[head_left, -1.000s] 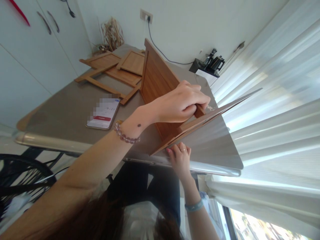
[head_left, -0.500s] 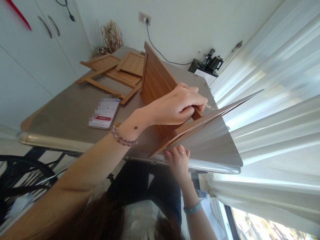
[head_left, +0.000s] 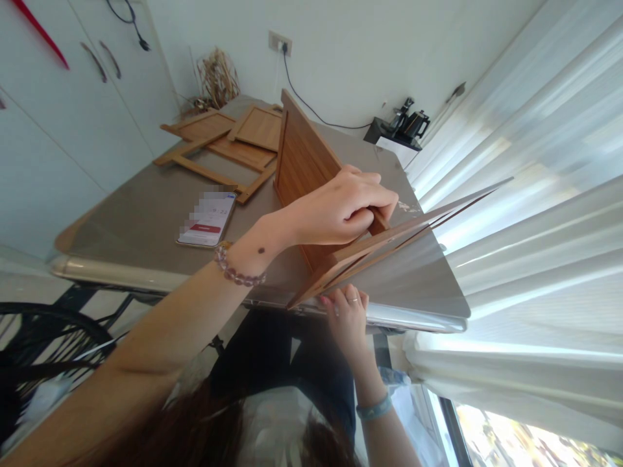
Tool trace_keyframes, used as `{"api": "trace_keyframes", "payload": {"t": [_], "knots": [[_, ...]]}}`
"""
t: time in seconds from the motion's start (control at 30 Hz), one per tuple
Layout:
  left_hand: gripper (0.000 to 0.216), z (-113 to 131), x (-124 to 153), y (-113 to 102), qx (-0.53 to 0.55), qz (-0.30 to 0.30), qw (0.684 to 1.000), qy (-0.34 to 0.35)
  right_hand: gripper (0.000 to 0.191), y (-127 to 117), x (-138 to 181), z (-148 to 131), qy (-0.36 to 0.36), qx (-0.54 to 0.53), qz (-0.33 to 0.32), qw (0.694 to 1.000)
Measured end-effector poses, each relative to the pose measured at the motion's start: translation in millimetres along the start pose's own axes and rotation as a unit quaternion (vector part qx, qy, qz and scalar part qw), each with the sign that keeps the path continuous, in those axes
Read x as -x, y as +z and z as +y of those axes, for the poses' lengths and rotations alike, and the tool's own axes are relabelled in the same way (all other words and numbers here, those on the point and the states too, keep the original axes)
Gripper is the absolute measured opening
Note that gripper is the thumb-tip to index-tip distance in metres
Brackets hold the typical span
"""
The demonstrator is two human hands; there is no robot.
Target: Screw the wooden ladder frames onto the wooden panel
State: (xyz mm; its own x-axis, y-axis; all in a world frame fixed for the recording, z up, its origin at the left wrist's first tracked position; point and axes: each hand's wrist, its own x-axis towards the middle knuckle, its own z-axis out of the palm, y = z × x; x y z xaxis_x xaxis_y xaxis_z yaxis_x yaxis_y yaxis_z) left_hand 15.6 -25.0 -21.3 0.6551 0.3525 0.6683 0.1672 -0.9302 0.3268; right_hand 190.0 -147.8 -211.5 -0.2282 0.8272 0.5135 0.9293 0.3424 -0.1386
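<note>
One bar point(head_left: 378, 224) in the left hand point(head_left: 353, 204), between wooden panels

Seen from above, a person's bare arms reach over the near edge of a grey surface point(head_left: 126, 214). The left hand is closed in a fist around the bar; one end of the wood shows between the fingers and the right panel point(head_left: 384, 239). To the left of the fist stands the tall panel point(head_left: 304, 155), upright and stretching toward the far side. The right panel appears to lean to the right, its near corner at the near edge. Whether bar and panels are joined is hard to tell.

The right hand point(head_left: 348, 314) is low at the near edge, fingers curled, fingertips by the underside of the right panel. Whether it pinches the wood cannot be told.

The step in hand looks like steadying or fitting the bar between the two panels. The next move seems to call for a firm left grip and support under the right panel, so neither side tips.

Farther left lie an open frame point(head_left: 204, 172) and a small panel point(head_left: 260, 126). Near them is a phone point(head_left: 207, 220), its screen partly blurred.
</note>
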Motion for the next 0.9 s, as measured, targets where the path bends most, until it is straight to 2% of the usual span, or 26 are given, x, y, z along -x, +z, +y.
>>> {"api": "trace_keyframes", "payload": {"t": [0.43,0.57,0.73,0.9], "knots": [[0.021,6.1,0.7,-8.1,0.022,-0.016,1.000,-0.004,0.033,4.7,5.1,-2.7,0.004,-0.012,0.011,1.000],[0.025,6.6,-0.8,-14.4,0.056,-0.058,0.997,-0.001,0.032,5.4,5.8,-2.1,0.007,-0.008,0.006,1.000],[0.043,13.8,-4.5,-23.7,0.058,-0.112,0.992,-0.023,0.032,5.4,6.3,-1.8,0.007,-0.010,0.005,1.000],[0.040,19.8,-4.6,-30.7,0.045,-0.156,0.986,-0.042,0.031,3.8,4.7,-1.9,0.000,-0.013,0.007,1.000]]}}
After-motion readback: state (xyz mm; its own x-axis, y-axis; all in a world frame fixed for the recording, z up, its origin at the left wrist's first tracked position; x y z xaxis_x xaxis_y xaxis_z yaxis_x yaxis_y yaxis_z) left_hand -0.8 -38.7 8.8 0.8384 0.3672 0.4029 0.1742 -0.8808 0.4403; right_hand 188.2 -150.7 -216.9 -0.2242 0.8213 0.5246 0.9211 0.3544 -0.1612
